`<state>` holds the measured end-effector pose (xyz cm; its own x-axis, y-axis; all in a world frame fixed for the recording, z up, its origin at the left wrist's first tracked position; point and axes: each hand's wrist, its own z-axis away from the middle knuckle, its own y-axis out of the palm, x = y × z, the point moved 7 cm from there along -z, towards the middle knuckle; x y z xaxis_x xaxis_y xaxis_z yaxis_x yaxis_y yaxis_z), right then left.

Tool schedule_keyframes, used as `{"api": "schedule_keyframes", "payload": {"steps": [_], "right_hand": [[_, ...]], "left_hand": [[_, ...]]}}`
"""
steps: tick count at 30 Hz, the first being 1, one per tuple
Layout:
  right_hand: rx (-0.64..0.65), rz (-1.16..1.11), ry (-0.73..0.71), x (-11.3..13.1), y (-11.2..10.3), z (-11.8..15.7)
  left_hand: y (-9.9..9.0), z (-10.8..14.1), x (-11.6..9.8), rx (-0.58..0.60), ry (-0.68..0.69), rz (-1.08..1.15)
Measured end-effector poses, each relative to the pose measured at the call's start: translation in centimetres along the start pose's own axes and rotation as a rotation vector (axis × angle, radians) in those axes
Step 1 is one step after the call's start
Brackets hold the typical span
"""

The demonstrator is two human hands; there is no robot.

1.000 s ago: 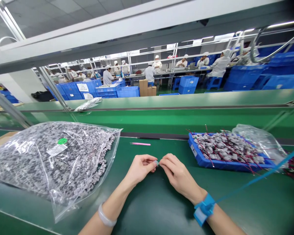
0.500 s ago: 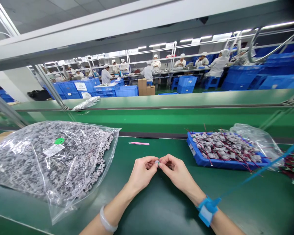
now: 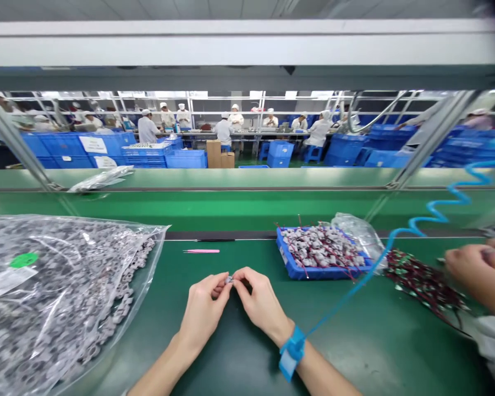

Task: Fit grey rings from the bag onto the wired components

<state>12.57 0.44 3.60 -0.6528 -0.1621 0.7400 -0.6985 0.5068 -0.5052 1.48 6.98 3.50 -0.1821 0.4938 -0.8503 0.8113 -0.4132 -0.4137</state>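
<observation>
Above the green bench top, my left hand [image 3: 206, 305] and my right hand [image 3: 258, 300] meet at the fingertips. Both pinch one small grey plastic part [image 3: 229, 279] between them; its details are too small to make out. A blue wrist strap [image 3: 292, 352] with a coiled cord circles my right wrist. Beyond my hands lie pink tweezers [image 3: 203, 251]. To the left is a large clear bag [image 3: 66, 291] full of grey plastic parts. On the right stands a blue tray [image 3: 309, 272] heaped with grey parts that carry dark red wires.
At the right edge, a co-worker's hand [image 3: 484, 275] is over the bench beside a pile of red wires with small green pieces [image 3: 427, 283]. The blue coiled cord [image 3: 390, 242] crosses the right side. A dark thin tool [image 3: 215, 240] lies along the back edge. A raised green shelf [image 3: 239, 179] runs behind.
The view has turned right and levelled, so the bench things appear further left. A co-worker's hand has come into view at the right. My hands still pinch the small part together.
</observation>
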Motion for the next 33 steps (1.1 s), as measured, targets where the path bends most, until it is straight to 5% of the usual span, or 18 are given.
{"api": "schedule_keyframes", "payload": {"steps": [5, 12, 15, 20, 25, 29, 33], "right_hand": [[-0.03, 0.212, -0.126, 1.6, -2.2, -0.6], [-0.481, 0.341, -0.151, 0.6, -14.5, -1.8], [-0.547, 0.544, -0.086, -1.3, -17.9, -1.3], [-0.614, 0.689, -0.02, -4.3, -21.6, 2.3], [-0.703, 0.882, 0.222, -9.6, -27.2, 8.6], [-0.593, 0.949, 0.353, -13.8, -28.3, 12.2], [-0.458, 0.955, 0.377, -15.7, -25.9, 14.5]], "left_hand": [[0.2, 0.0, 0.2, -0.002, 0.007, 0.039], [-0.6, -0.1, -0.7, -0.045, 0.133, -0.11], [-0.6, 0.0, -0.7, -0.04, 0.163, -0.138], [-0.4, 0.2, -0.2, -0.006, 0.162, -0.131], [-0.1, 0.5, -0.2, 0.004, 0.161, -0.117], [0.2, 0.5, -0.6, 0.019, 0.169, -0.105], [0.3, 0.6, -0.9, 0.028, 0.164, -0.1]]}}
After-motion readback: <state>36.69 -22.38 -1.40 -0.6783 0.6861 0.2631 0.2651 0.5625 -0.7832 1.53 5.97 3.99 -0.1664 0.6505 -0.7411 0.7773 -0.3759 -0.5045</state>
